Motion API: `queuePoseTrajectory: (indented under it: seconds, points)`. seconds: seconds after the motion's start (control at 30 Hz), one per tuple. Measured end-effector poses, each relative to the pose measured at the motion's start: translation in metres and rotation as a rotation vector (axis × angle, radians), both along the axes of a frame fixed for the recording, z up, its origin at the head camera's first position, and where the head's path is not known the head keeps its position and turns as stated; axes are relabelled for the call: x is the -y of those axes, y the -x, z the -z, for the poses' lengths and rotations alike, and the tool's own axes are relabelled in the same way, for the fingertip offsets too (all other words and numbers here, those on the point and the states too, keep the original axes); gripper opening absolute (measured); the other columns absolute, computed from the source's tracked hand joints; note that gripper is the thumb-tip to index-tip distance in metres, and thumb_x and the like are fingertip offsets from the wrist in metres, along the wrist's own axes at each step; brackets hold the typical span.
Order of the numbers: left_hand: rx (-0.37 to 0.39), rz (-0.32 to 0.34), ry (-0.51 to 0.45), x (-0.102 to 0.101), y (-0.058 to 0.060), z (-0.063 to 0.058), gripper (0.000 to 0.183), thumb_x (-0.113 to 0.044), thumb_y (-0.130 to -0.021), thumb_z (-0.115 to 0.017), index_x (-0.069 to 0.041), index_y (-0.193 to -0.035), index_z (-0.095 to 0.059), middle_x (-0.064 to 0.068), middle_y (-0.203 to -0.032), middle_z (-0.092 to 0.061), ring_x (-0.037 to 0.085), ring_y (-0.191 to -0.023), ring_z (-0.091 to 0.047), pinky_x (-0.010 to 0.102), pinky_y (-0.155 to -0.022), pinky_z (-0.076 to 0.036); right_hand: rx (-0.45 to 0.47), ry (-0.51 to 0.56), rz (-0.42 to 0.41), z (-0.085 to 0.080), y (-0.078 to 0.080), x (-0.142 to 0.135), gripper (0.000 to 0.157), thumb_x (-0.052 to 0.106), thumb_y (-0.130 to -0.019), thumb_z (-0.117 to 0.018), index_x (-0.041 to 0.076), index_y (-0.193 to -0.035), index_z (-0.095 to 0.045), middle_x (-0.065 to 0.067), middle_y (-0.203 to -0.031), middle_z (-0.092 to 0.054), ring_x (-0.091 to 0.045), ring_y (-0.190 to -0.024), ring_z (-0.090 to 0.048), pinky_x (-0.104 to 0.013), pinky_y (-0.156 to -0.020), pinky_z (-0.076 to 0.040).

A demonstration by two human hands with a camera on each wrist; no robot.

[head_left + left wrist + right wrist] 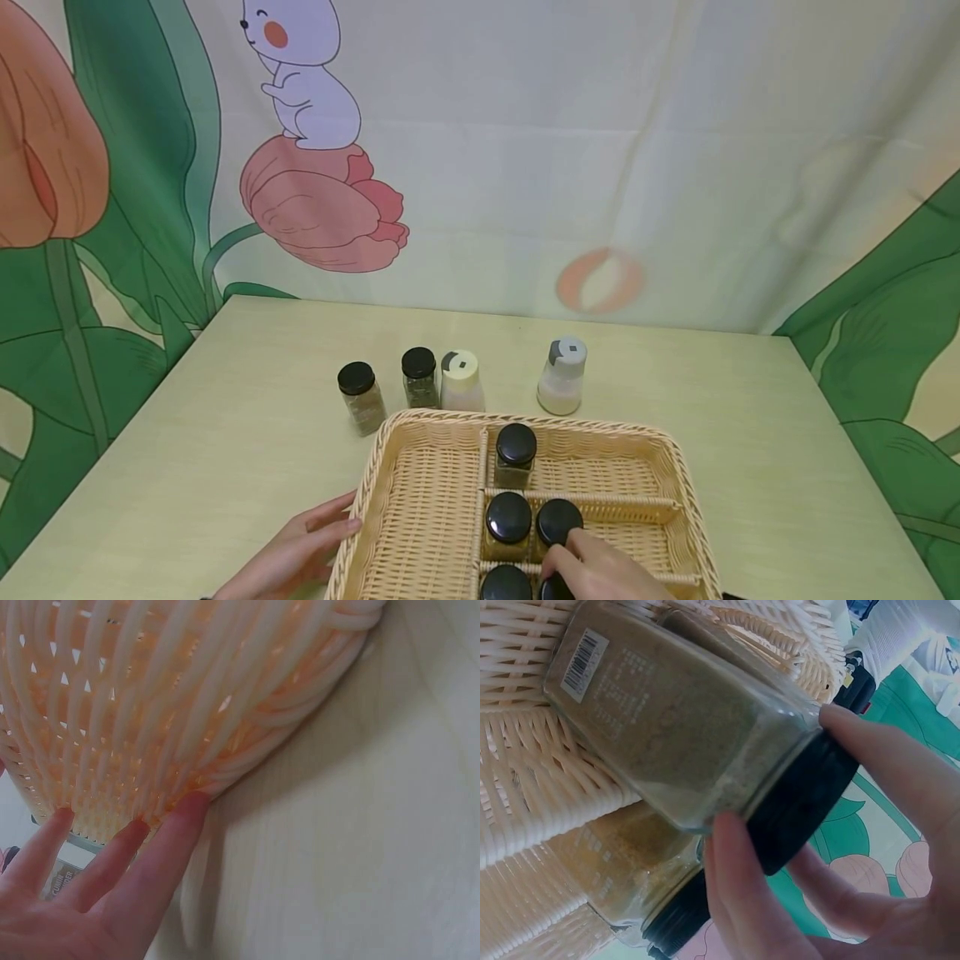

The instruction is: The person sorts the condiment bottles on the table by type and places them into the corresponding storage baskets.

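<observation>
Right hand (603,573), fingers bent, pinches jar (682,720) at its black lid (802,802); jar in basket's (427,500) right half, lid up, long axis roughly upright. Left hand (300,542), fingers extended, touches basket's left side.

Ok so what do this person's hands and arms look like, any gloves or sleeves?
The left hand and right hand are both bare, with slender fingers; no gloves or rings show. No sleeves show either, though the arms are mostly out of frame. By the left wrist, a dark sliver meets the head view's bottom edge; too little shows to tell what it is.
</observation>
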State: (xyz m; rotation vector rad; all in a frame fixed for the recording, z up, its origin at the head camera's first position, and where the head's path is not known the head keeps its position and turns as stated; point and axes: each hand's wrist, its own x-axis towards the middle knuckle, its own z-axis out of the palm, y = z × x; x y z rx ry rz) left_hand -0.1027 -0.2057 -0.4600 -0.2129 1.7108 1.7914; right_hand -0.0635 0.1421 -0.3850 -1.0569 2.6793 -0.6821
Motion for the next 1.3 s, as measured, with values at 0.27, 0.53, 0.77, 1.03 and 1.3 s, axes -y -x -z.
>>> queuePoseTrajectory:
  seconds: [0.27, 0.53, 0.77, 1.03, 1.3]
  points:
    - [-0.003, 0.003, -0.014, 0.000, 0.000, 0.000, 0.074, -0.036, -0.089, -0.049, 0.000, -0.141, -0.011, 0.028, -0.138, -0.023, 0.028, -0.103, -0.053, 0.050, -0.080, -0.046, 0.023, -0.001, -0.005, -0.002, 0.002, 0.001, 0.038, 0.041, -0.073, -0.068, 0.008, -0.091, -0.060, 0.007, -0.073, -0.041, 0.003, -0.058, -0.034, -0.012, -0.050, -0.035]
    - [-0.015, 0.015, -0.033, 0.000, 0.000, 0.002, 0.073, -0.035, -0.090, -0.048, 0.001, -0.141, -0.010, 0.028, -0.139, -0.022, 0.027, -0.105, -0.052, 0.050, -0.080, -0.046, -0.044, -0.005, -0.047, 0.001, 0.004, -0.001, 0.038, 0.041, -0.074, -0.067, 0.008, -0.092, -0.060, 0.006, -0.072, -0.042, 0.003, -0.059, -0.034, -0.012, -0.051, -0.035]
    - [-0.011, 0.012, -0.024, 0.000, -0.001, 0.001, 0.073, -0.035, -0.090, -0.048, 0.000, -0.141, -0.009, 0.028, -0.139, -0.023, 0.027, -0.104, -0.052, 0.050, -0.080, -0.046, 0.011, -0.015, -0.038, -0.012, 0.004, -0.005, 0.048, 0.048, -0.073, -0.065, 0.008, -0.099, -0.062, 0.004, -0.077, -0.048, 0.001, -0.064, -0.039, -0.015, -0.054, -0.039]
    - [0.006, 0.004, 0.012, 0.000, 0.001, 0.001, 0.074, -0.036, -0.089, -0.049, 0.000, -0.141, -0.010, 0.029, -0.137, -0.024, 0.027, -0.101, -0.054, 0.049, -0.079, -0.047, -0.052, -0.005, -0.017, -0.039, 0.009, -0.006, 0.039, 0.042, -0.079, -0.062, 0.009, -0.098, -0.061, 0.003, -0.084, -0.055, -0.002, -0.070, -0.049, -0.016, -0.056, -0.043]
    - [-0.008, 0.014, -0.023, 0.001, 0.000, 0.000, 0.073, -0.035, -0.090, -0.049, 0.000, -0.141, -0.010, 0.028, -0.138, -0.024, 0.026, -0.103, -0.053, 0.050, -0.080, -0.046, 0.050, -0.096, 0.116, -0.056, 0.024, -0.004, 0.032, 0.042, -0.081, -0.059, 0.015, -0.098, -0.062, 0.006, -0.086, -0.055, -0.007, -0.070, -0.052, -0.021, -0.057, -0.046]
